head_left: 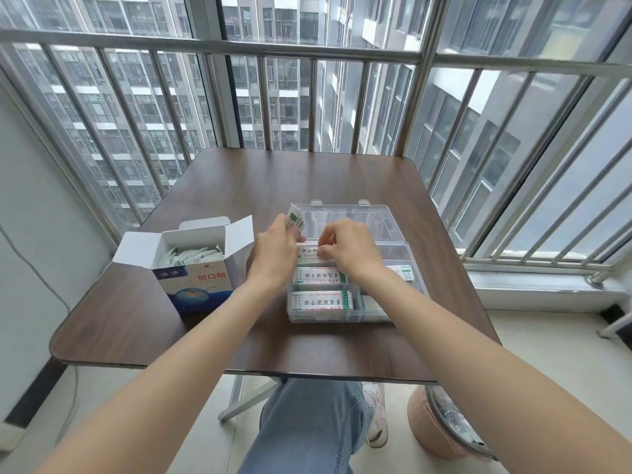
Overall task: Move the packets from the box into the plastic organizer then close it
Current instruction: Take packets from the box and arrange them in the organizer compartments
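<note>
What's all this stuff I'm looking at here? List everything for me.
Table: one, dark brown, by the railing.
Cardboard box: one, white and blue, open, table's left, loose packets inside.
Plastic organizer: one, clear, lid open, right of the box.
Packets in organizer: several, white and green, in compartments.
Held packets: a few, white and green, in left hand.
Stool: one, pink, on floor at right.
Left hand: grips packets.
Right hand: pinches a packet over the organizer.
</note>
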The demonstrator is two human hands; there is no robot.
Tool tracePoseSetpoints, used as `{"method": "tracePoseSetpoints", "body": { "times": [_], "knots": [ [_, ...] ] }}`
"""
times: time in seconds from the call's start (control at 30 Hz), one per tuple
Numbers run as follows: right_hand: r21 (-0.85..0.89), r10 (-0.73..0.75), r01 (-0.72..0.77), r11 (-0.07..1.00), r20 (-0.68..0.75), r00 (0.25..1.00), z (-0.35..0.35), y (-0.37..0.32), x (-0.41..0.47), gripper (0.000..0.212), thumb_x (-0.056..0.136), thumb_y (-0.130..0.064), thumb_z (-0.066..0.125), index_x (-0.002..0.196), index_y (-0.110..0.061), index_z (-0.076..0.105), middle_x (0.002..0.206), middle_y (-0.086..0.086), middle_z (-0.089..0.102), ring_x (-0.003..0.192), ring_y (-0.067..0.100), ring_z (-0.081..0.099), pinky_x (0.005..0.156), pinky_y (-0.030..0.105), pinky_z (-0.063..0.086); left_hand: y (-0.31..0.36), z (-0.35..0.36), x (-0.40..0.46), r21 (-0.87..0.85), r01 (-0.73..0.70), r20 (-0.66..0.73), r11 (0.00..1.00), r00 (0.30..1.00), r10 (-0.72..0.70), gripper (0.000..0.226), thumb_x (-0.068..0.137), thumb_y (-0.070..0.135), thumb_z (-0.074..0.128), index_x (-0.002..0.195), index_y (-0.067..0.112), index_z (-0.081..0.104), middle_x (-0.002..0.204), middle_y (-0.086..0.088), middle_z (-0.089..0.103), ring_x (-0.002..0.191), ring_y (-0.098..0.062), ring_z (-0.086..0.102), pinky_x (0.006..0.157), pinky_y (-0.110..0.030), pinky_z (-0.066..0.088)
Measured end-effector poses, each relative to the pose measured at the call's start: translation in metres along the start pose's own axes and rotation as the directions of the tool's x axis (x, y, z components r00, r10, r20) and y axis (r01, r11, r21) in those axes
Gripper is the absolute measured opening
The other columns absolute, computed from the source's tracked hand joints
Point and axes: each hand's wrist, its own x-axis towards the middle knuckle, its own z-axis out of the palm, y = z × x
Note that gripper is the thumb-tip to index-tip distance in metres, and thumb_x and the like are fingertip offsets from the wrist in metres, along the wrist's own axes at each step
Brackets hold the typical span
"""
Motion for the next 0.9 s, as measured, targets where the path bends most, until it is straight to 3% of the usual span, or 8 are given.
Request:
{"method": "tracePoseSetpoints", "body": {
  "times": [0.17,0.27,0.33,0.4,0.47,0.57,0.67,0.9],
  "knots": [
    [-0.044,-0.012,0.013,0.999,0.026,1.000,-0.004,-0.001,0.000,0.005,0.083,-0.018,0.069,0.088,-0.018,0.069,0.098,0.002,0.068,0.097,0.021,0.062,0.083,0.037,0.051,0.009,-0.002,-0.014,-0.368,-0.038,0.032,0.929,0.998,0.053,0.007,0.098,0.021,0.048,0.094,0.018,0.054,0.091,0.001,0.069,0.052,-0.010,0.062,0.042,-0.026,0.048],
    [-0.060,-0.018,0.020,0.998,0.031,0.999,-0.009,0.000,0.001,0.011,0.088,-0.023,0.064,0.093,-0.017,0.070,0.097,0.003,0.069,0.095,0.019,0.062,0.083,0.038,0.051,0.011,-0.006,-0.017,-0.508,0.041,0.095,0.860,0.995,0.009,0.008,0.094,0.016,0.055,0.101,0.013,0.057,0.086,-0.004,0.067,0.050,-0.009,0.062,0.038,-0.022,0.047],
    [0.077,-0.005,0.008,0.997,-0.041,0.999,-0.016,0.001,-0.001,0.021,0.094,-0.025,0.054,0.089,-0.011,0.070,0.088,0.005,0.068,0.083,0.019,0.061,0.076,0.036,0.050,0.013,-0.008,-0.018,-0.552,0.077,0.117,0.830,0.993,-0.015,0.011,0.092,0.015,0.060,0.102,0.012,0.058,0.081,-0.003,0.066,0.047,-0.008,0.060,0.035,-0.019,0.044],
    [0.374,0.045,-0.012,0.927,-0.081,0.996,-0.029,0.000,-0.007,0.030,0.097,-0.028,0.049,0.087,-0.008,0.069,0.081,0.004,0.067,0.072,0.014,0.060,0.066,0.028,0.046,0.015,-0.009,-0.020,-0.586,0.099,0.138,0.804,0.990,-0.021,0.011,0.090,0.015,0.062,0.100,0.011,0.059,0.077,-0.002,0.064,0.043,-0.007,0.057,0.033,-0.017,0.039],
    [0.577,0.051,-0.049,0.816,0.013,0.999,-0.042,0.000,-0.017,0.023,0.093,-0.028,0.056,0.090,-0.009,0.068,0.080,0.001,0.067,0.065,0.007,0.061,0.056,0.019,0.043,0.019,-0.009,-0.022,-0.614,0.120,0.183,0.780,0.983,-0.007,0.009,0.092,0.017,0.059,0.097,0.009,0.058,0.073,-0.001,0.060,0.042,-0.006,0.052,0.033,-0.016,0.033],
    [0.615,-0.008,-0.023,0.789,0.047,0.999,-0.047,0.002,-0.031,0.006,0.084,-0.012,0.068,0.087,-0.007,0.068,0.069,0.000,0.066,0.053,-0.002,0.058,0.050,0.011,0.041,0.028,-0.008,-0.027,-0.632,0.193,0.274,0.750,0.962,-0.017,0.016,0.099,0.021,0.046,0.098,0.009,0.056,0.068,0.000,0.058,0.042,-0.005,0.050,0.033,-0.015,0.031],
    [0.624,0.001,0.018,0.781,-0.031,1.000,-0.047,0.006,-0.035,0.011,0.080,-0.007,0.072,0.089,-0.002,0.069,0.068,0.001,0.066,0.052,-0.003,0.057,0.052,0.012,0.045,0.035,-0.013,-0.033,-0.628,0.257,0.350,0.735,0.936,-0.028,0.022,0.102,0.018,0.037,0.098,0.011,0.058,0.065,0.000,0.066,0.047,-0.010,0.062,0.033,-0.017,0.040],
    [0.675,-0.035,0.079,0.733,-0.079,0.996,-0.052,0.003,-0.046,0.017,0.078,-0.005,0.073,0.093,0.001,0.068,0.070,0.004,0.066,0.052,-0.001,0.055,0.055,0.015,0.046,0.040,-0.029,-0.040,-0.573,0.264,0.364,0.776,0.930,-0.047,0.014,0.097,0.024,0.052,0.095,0.018,0.064,0.076,0.000,0.073,0.063,-0.020,0.072,0.048,-0.024,0.053]
  ]
}}
